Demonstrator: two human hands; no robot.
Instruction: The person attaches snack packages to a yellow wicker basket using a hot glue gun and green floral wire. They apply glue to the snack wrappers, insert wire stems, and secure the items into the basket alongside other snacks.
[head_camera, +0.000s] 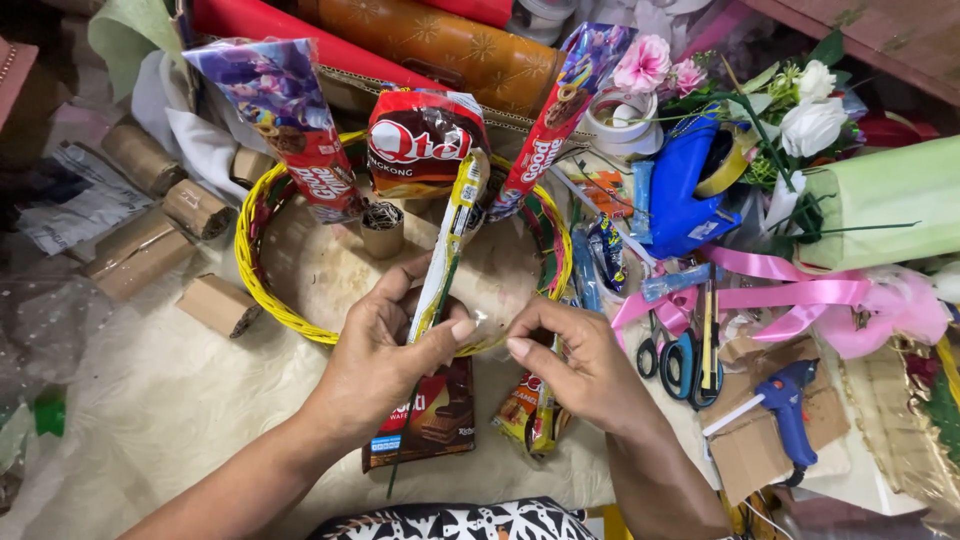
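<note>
Left hand (385, 345) clenched around long yellow-and-white snack stick (448, 250), held upright over near rim of yellow wicker basket (262, 290). Right hand (575, 365) pinching clear tape near stick's lower end, thumb touching left thumb. Judged best: keep stick steady and vertical, press tape flat, avoid creasing wrapper. Red snack bag (425, 140) standing at basket's far side; scissors (675, 360) and blue glue gun (790, 405) right of basket.
</note>
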